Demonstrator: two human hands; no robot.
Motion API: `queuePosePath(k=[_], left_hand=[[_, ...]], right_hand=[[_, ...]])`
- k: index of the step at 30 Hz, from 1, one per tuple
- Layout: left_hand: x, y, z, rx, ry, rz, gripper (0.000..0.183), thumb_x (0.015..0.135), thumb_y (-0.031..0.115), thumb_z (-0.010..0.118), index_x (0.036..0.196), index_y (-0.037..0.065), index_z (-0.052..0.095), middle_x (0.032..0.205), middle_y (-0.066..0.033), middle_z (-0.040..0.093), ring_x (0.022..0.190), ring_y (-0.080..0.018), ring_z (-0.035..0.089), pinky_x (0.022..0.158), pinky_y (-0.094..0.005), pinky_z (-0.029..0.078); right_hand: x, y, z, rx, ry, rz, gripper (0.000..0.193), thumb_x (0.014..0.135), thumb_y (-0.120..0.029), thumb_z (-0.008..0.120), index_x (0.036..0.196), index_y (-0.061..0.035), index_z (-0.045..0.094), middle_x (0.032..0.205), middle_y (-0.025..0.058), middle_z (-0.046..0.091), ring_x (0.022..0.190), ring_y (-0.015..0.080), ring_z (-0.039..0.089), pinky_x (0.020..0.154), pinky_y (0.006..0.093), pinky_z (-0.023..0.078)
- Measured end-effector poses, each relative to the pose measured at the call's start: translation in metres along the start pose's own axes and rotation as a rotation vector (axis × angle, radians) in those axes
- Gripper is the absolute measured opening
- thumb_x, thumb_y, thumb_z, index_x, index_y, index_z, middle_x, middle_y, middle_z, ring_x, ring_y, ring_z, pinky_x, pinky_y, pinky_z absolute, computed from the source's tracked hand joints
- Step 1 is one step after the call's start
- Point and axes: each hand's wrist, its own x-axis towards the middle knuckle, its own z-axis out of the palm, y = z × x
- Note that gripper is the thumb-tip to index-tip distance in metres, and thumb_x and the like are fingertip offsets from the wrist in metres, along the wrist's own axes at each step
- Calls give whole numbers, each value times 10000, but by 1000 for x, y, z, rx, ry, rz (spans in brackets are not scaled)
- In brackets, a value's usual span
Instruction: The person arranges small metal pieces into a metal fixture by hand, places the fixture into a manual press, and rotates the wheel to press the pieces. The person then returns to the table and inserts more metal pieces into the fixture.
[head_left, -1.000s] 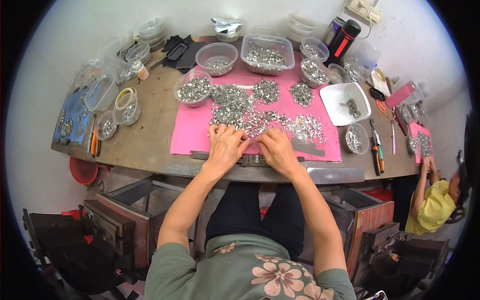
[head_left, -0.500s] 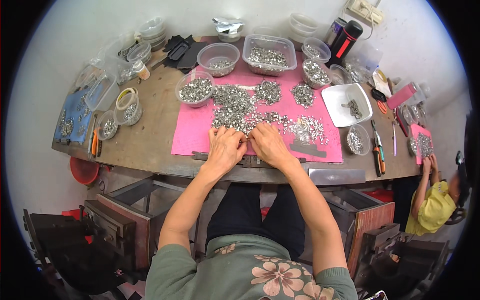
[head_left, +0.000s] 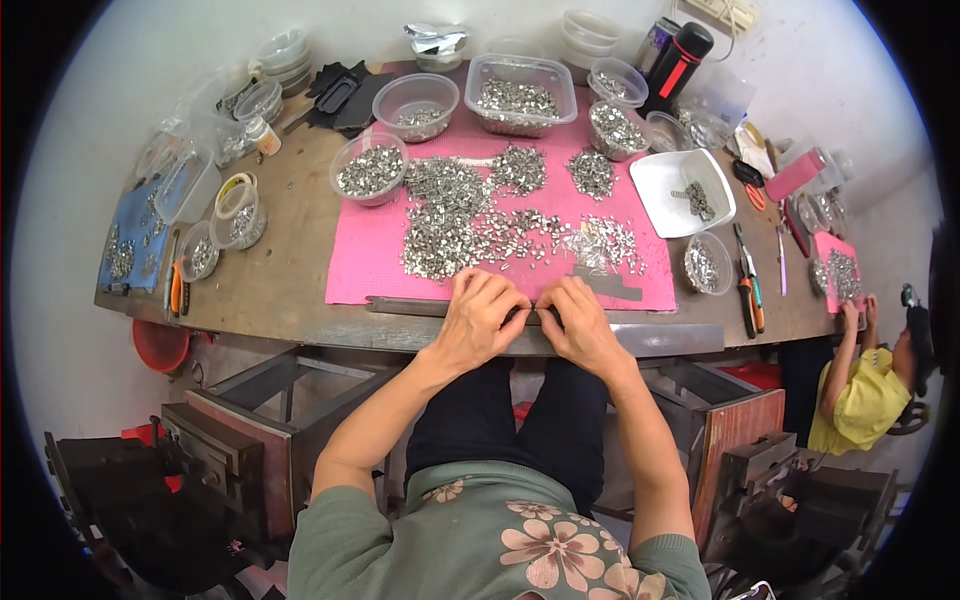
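My left hand (head_left: 482, 322) and my right hand (head_left: 580, 325) rest side by side at the front edge of a pink mat (head_left: 370, 250). Their curled fingertips meet over a dark metal strip (head_left: 410, 306) lying along that edge. Anything pinched between the fingers is hidden. Just beyond the fingertips, a broad heap of small shiny metal pieces (head_left: 450, 230) spreads over the mat, with smaller heaps (head_left: 592, 172) farther back.
Clear plastic tubs of metal pieces (head_left: 520, 92) (head_left: 368, 170) ring the mat. A white square dish (head_left: 672, 190), pliers (head_left: 748, 290) and a black-and-red flask (head_left: 680, 55) sit to the right, and small tubs (head_left: 236, 215) and a blue tray (head_left: 125, 240) to the left. Another person in a yellow top (head_left: 860, 395) works at the far right.
Both hands have drawn slightly back from the heap toward the mat's front edge and closed in on each other. Nothing else has moved.
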Motion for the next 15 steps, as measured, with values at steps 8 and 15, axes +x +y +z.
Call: queuePosePath(k=[8, 15], left_hand=[[-4, 0, 2, 26, -31, 3, 173, 775, 88, 777, 925, 96, 690, 945, -52, 616, 935, -247, 591, 967, -431, 387], [-6, -12, -18, 76, 142, -113, 104, 828, 77, 759, 920, 95, 712, 873, -32, 692, 835, -230, 642, 979, -438, 399]], right_hand=[[-4, -4, 5, -173, 10, -83, 139, 827, -18, 683, 937, -30, 600, 928, 118, 550, 871, 317, 551, 755, 418, 438], [4, 1, 4, -121, 44, -69, 142, 832, -20, 705, 959, -45, 645, 928, 91, 589, 864, 295, 572, 777, 414, 451]])
